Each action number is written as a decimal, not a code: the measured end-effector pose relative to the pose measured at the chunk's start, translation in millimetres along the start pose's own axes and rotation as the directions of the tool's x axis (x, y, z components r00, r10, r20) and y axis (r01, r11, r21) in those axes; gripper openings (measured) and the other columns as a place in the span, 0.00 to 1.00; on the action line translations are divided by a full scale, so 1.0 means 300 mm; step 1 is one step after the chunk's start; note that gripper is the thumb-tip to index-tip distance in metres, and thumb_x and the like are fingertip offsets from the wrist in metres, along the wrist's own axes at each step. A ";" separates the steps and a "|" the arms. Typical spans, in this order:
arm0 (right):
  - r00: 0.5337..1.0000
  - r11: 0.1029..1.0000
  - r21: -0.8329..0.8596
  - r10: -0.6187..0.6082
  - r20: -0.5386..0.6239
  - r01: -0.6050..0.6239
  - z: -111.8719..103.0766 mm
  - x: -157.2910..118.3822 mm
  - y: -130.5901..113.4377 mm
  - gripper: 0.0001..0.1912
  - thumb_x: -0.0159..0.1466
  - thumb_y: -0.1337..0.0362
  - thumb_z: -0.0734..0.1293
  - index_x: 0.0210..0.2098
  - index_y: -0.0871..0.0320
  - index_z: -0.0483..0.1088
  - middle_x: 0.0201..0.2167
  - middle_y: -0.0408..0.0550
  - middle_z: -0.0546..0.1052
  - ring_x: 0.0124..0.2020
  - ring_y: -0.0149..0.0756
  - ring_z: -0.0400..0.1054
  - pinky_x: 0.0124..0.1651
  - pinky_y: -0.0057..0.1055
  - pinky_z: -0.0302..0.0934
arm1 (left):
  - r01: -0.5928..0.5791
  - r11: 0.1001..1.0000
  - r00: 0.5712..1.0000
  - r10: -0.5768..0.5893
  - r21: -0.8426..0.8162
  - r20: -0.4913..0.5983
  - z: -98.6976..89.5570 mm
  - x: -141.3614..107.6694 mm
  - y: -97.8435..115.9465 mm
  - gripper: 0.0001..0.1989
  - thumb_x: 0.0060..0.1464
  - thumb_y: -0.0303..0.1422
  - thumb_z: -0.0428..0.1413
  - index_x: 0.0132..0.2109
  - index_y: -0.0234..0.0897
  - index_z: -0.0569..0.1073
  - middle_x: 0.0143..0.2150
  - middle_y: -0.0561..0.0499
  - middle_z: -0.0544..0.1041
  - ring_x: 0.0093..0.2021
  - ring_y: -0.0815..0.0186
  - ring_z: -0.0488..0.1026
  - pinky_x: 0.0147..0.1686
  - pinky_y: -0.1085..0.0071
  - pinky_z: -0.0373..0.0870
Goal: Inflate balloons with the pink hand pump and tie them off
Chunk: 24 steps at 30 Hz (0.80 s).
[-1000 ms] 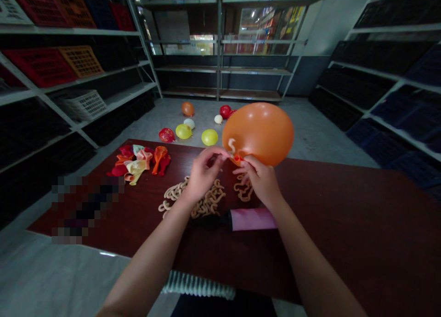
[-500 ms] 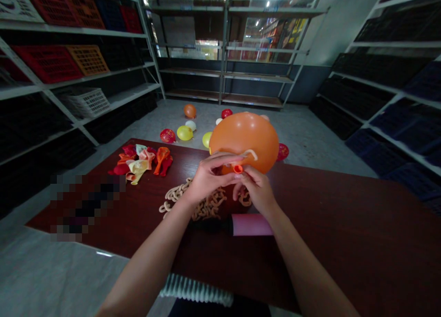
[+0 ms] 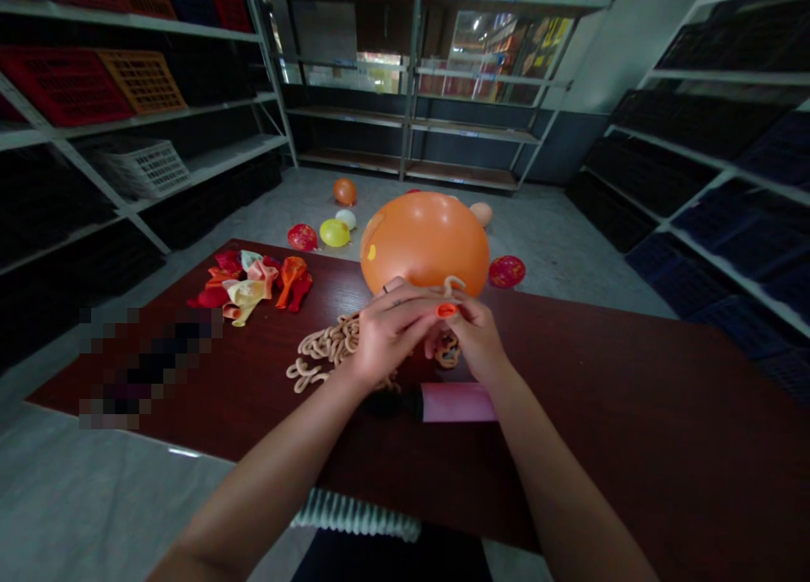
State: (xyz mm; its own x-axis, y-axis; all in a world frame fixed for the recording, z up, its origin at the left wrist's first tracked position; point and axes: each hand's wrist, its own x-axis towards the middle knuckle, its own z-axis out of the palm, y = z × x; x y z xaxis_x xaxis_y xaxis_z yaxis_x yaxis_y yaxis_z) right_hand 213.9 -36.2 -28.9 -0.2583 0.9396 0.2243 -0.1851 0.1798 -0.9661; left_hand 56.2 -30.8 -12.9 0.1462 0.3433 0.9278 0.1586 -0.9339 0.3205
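A big inflated orange balloon (image 3: 427,240) hangs over the table, its open neck facing me. My left hand (image 3: 396,325) is closed on the neck from the left. From the right, my right hand (image 3: 474,329) pinches the neck beside its orange rim. A beige cord (image 3: 454,283) curls up above the fingers, against the balloon; how it passes round the neck is hidden. Below my hands lie a heap of beige cord (image 3: 329,342) and a smaller cord coil (image 3: 448,352). A pink cylinder with a black end, resembling a balloon pump (image 3: 456,402), lies near my right wrist.
Limp balloons (image 3: 253,282) in several colours lie on the left of the brown table (image 3: 601,413). Inflated balloons, among them a yellow balloon (image 3: 335,233) and a red balloon (image 3: 507,271), rest on the floor beyond. Shelves with crates (image 3: 143,80) line the sides.
The orange balloon has shifted left relative to my hands, and its neck rim looks flatter. My left fingers have moved further over the neck. The view has tilted slightly down.
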 end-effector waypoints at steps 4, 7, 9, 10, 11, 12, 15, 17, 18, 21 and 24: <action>0.995 0.992 0.117 0.035 0.096 -0.046 -0.003 -0.009 -0.024 0.30 0.62 0.48 0.70 0.61 0.49 0.66 0.23 0.38 0.74 0.17 0.30 0.68 0.16 0.26 0.60 | 0.085 0.996 0.995 -0.086 -0.021 -0.041 0.012 0.002 -0.002 0.04 0.60 0.25 0.61 0.41 0.38 0.80 0.36 0.49 0.81 0.36 0.66 0.76 0.39 0.66 0.71; 0.991 0.975 0.215 0.028 0.131 -0.057 -0.011 -0.016 -0.029 0.29 0.64 0.49 0.68 0.62 0.47 0.64 0.18 0.34 0.71 0.13 0.26 0.61 0.14 0.22 0.49 | 0.117 0.993 0.993 -0.117 0.002 -0.030 0.011 0.006 -0.008 0.02 0.60 0.28 0.61 0.39 0.37 0.79 0.35 0.50 0.81 0.36 0.66 0.76 0.40 0.65 0.71; 0.995 0.967 0.254 -0.010 0.098 -0.015 -0.015 -0.015 -0.026 0.23 0.65 0.48 0.67 0.57 0.47 0.69 0.15 0.32 0.67 0.12 0.23 0.53 0.15 0.22 0.43 | 0.112 0.994 0.994 -0.112 0.023 0.001 0.006 0.009 -0.014 0.03 0.62 0.28 0.60 0.40 0.37 0.79 0.36 0.49 0.81 0.36 0.65 0.76 0.40 0.65 0.71; 0.997 0.964 0.266 -0.034 0.068 0.014 -0.014 -0.013 -0.025 0.19 0.64 0.48 0.68 0.51 0.48 0.72 0.14 0.31 0.65 0.11 0.22 0.50 0.15 0.22 0.41 | 0.099 0.995 0.995 -0.099 0.029 0.024 0.002 0.011 -0.018 0.03 0.62 0.29 0.60 0.40 0.37 0.80 0.36 0.49 0.81 0.37 0.65 0.76 0.40 0.65 0.71; 0.998 0.961 0.274 -0.050 0.039 0.038 -0.012 -0.010 -0.025 0.16 0.63 0.47 0.69 0.45 0.49 0.73 0.13 0.30 0.62 0.11 0.21 0.47 0.16 0.23 0.40 | 0.082 0.996 0.995 -0.084 0.034 0.048 -0.003 0.012 -0.022 0.04 0.63 0.29 0.59 0.41 0.37 0.80 0.37 0.49 0.81 0.37 0.65 0.76 0.40 0.65 0.70; 0.998 0.959 0.280 -0.056 0.015 0.049 -0.009 -0.006 -0.027 0.15 0.62 0.47 0.70 0.39 0.51 0.73 0.12 0.30 0.60 0.12 0.21 0.46 0.17 0.24 0.40 | 0.067 0.997 0.995 -0.069 0.037 0.067 -0.008 0.014 -0.025 0.05 0.63 0.30 0.59 0.42 0.37 0.80 0.38 0.48 0.81 0.37 0.65 0.76 0.40 0.65 0.70; 0.998 0.958 0.283 -0.028 -0.050 0.041 0.004 0.000 -0.041 0.19 0.59 0.45 0.72 0.30 0.52 0.66 0.14 0.31 0.58 0.14 0.22 0.46 0.19 0.25 0.42 | 0.044 0.998 0.994 -0.048 0.036 0.096 -0.026 0.020 -0.032 0.06 0.64 0.31 0.58 0.43 0.38 0.80 0.39 0.48 0.82 0.38 0.65 0.77 0.42 0.65 0.71; 0.997 0.966 0.257 0.003 -0.074 0.017 0.009 0.002 -0.050 0.21 0.58 0.44 0.72 0.30 0.51 0.63 0.17 0.32 0.61 0.15 0.23 0.49 0.19 0.26 0.45 | 0.053 0.997 0.992 -0.059 0.055 0.113 -0.037 0.025 -0.032 0.06 0.64 0.31 0.58 0.43 0.39 0.81 0.39 0.48 0.82 0.38 0.65 0.77 0.43 0.64 0.71; 0.997 0.971 0.237 0.011 -0.073 0.007 0.009 0.002 -0.051 0.21 0.58 0.43 0.72 0.31 0.51 0.63 0.19 0.33 0.63 0.16 0.23 0.51 0.20 0.26 0.47 | 0.059 0.996 0.990 -0.067 0.068 0.122 -0.042 0.028 -0.031 0.06 0.64 0.31 0.58 0.43 0.39 0.81 0.39 0.48 0.82 0.39 0.64 0.77 0.43 0.64 0.71; 0.999 0.983 0.184 0.025 -0.041 -0.017 0.003 0.003 -0.045 0.21 0.57 0.44 0.73 0.34 0.51 0.63 0.22 0.35 0.69 0.17 0.24 0.55 0.20 0.26 0.50 | 0.105 0.991 0.988 -0.113 0.079 0.108 -0.050 0.033 -0.030 0.07 0.64 0.34 0.58 0.42 0.40 0.82 0.39 0.48 0.82 0.39 0.64 0.77 0.43 0.64 0.72; 0.999 0.992 0.121 0.021 -0.026 -0.017 -0.007 0.005 -0.035 0.18 0.59 0.49 0.72 0.39 0.50 0.63 0.22 0.34 0.72 0.17 0.25 0.59 0.20 0.25 0.52 | 0.223 0.975 0.975 -0.223 0.021 -0.001 -0.042 0.033 -0.040 0.07 0.62 0.36 0.61 0.38 0.41 0.82 0.35 0.49 0.82 0.36 0.64 0.77 0.41 0.64 0.73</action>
State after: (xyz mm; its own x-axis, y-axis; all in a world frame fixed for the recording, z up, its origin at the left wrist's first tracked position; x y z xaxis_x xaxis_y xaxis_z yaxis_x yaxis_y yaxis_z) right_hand 217.3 -36.0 -18.8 -0.2375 0.9504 0.2009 -0.2942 0.1267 -0.9473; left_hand 43.5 -17.3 -5.2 0.1064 0.5430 0.8330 0.2073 -0.8314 0.5155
